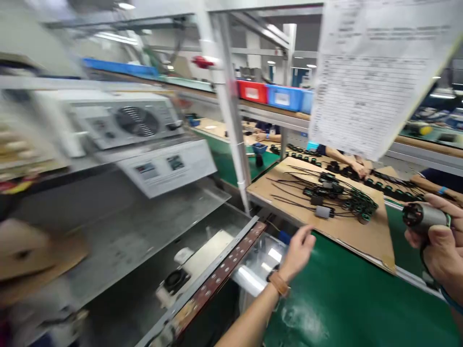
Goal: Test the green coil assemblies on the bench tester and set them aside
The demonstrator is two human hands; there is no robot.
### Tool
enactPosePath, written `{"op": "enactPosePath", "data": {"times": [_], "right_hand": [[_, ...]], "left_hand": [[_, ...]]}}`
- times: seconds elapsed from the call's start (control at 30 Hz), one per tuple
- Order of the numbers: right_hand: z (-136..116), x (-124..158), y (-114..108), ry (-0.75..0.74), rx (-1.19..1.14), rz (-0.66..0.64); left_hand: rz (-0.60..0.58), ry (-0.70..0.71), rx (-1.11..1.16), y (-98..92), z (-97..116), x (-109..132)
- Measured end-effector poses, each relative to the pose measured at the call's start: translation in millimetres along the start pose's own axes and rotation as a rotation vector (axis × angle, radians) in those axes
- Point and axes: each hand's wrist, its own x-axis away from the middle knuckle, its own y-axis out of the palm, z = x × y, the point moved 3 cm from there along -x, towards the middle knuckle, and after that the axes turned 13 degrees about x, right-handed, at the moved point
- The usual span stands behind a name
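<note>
My left hand (298, 252) reaches forward over the near edge of the green belt (343, 299), fingers stretched out and empty, a brown watch strap at the wrist. It hovers just short of the cardboard sheet (365, 236) that carries a tangle of black wired parts (336, 195) and a small grey cylinder (323, 211). My right hand (439, 241) at the right edge is closed round a grey cylindrical motor (423, 216) with a dark end and a wire hanging from it.
A metal machine with a fan grille (136, 121) and sloping steel trays (152, 231) fills the left. A steel post (231, 125) rises in the middle. A printed sheet (372, 72) hangs top right. Other people's arms (347, 161) work at the far benches beneath red and blue bins (271, 94).
</note>
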Motion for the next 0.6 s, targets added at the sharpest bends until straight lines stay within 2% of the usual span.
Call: {"op": "enactPosePath", "data": {"times": [0.07, 0.13, 0.2, 0.23, 0.3, 0.37, 0.47, 0.53, 0.6], "right_hand": [[-52.3, 11.2, 34.9, 0.04, -0.191, -0.285], [-92.9, 25.8, 77.6, 0.013, -0.314, -0.508], [-123.7, 45.2, 134.6, -0.051, -0.414, -0.689], [-136.2, 57.9, 168.8, -0.088, -0.457, -0.764], [-156.7, 90.3, 244.8, -0.181, -0.503, -0.874], [-172.7, 131.3, 322.5, -0.346, -0.43, -0.928], [-187.7, 201.4, 421.0, -0.56, -0.115, -1.056], [-194.4, 242.7, 462.1, -0.622, -0.026, -1.127], [-198.2, 274.6, 484.5, -0.654, 0.013, -1.168]], "left_hand": [[-0.082, 0.02, 0.002, 18.0, 15.0, 29.1], [-0.223, -0.014, 0.064, 26.4, 23.9, 58.4], [-0.253, -0.13, 0.247, 19.7, 23.5, 87.9], [-0.218, -0.201, 0.392, 10.7, 20.7, 103.0], [-0.107, -0.314, 0.721, -16.1, 14.3, 134.9], [0.014, -0.324, 0.968, -52.2, 14.6, 169.1], [0.205, -0.244, 1.065, -111.1, 32.2, 227.1], [0.372, -0.219, 1.007, -143.2, 48.4, 270.3], [0.585, -0.199, 0.868, -166.4, 61.9, 313.5]]}}
